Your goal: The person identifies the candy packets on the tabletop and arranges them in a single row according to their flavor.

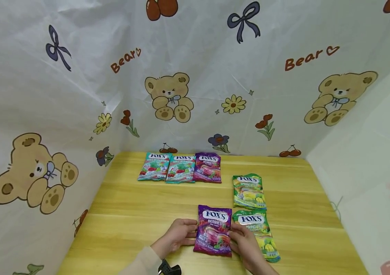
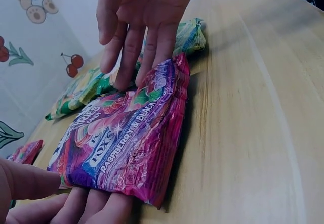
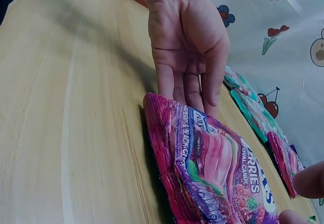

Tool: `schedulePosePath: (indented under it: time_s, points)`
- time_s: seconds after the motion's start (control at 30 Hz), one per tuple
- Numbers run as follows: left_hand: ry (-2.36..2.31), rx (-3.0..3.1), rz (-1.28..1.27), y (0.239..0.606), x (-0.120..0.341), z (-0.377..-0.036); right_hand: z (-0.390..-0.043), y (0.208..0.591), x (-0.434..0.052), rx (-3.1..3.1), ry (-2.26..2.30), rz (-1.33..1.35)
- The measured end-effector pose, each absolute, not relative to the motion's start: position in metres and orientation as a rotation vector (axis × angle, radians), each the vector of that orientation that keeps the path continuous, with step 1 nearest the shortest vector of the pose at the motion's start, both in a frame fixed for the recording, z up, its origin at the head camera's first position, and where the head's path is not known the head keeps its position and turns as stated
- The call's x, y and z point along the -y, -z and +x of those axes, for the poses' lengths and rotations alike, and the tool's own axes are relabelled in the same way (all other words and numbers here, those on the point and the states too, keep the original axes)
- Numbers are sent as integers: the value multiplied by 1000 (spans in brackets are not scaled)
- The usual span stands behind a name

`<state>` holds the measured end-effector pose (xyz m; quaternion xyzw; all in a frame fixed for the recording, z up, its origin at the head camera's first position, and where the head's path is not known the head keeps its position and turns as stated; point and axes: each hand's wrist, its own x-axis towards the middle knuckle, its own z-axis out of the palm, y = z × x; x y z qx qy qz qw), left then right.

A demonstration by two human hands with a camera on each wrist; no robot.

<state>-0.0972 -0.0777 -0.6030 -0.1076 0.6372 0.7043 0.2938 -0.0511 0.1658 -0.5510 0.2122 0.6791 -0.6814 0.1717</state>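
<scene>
Purple berries bag [image 1: 213, 230]: lay flat near the front edge of the wooden table [image 1: 129, 214], between the two hands, its left edge met by the left hand [image 1: 176, 236] and its right edge by the right hand [image 1: 242, 238].
Left-hand grip: fingers slid under the bag's edge with the thumb beside it on top; a light pinch of the edge, not a full clasp.
Right-hand grip: fingers straight, tips pressed on the bag's right side; nothing curled round it.
Neighbour of the bag: a green spring-tea bag [image 1: 262, 233] lay just beside its right edge, partly under the right hand; a second green bag [image 1: 249, 191] lay beyond that one, farther from the bag.
Far row, relative to the bag: two teal bags [image 1: 167, 167] and another purple bag [image 1: 208, 167] lay side by side well behind it, by the bear-print backdrop [image 1: 167, 95].
Head view only: showed the whole layout and both hands flanking the bag.
Left wrist view only: showed the right hand's fingertips [image 2: 144, 80] resting on the crinkled far edge, the green bag behind them, and left fingers [image 2: 101, 209] under the near edge.
Right wrist view only: showed the left hand [image 3: 190, 47] palm-forward, fingers pointing down behind the bag's raised edge.
Hand pose: both forearms came in from the near side, hands low over the table, a pale sleeve [image 1: 143, 261] on the left.
</scene>
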Motion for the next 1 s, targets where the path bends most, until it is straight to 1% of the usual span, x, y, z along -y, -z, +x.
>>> schedulePosePath:
  time_s: [0.6, 0.83, 1.0]
  points:
    - [-1887, -1663, -223, 602, 72, -93, -50, 565, -158, -1941, 1962, 567]
    - [-1928, -1594, -214, 597, 75, -94, -54, 564, -159, -1826, 1986, 589]
    - [-1950, -1499, -201, 592, 77, -96, -54, 563, -162, -1706, 2021, 520]
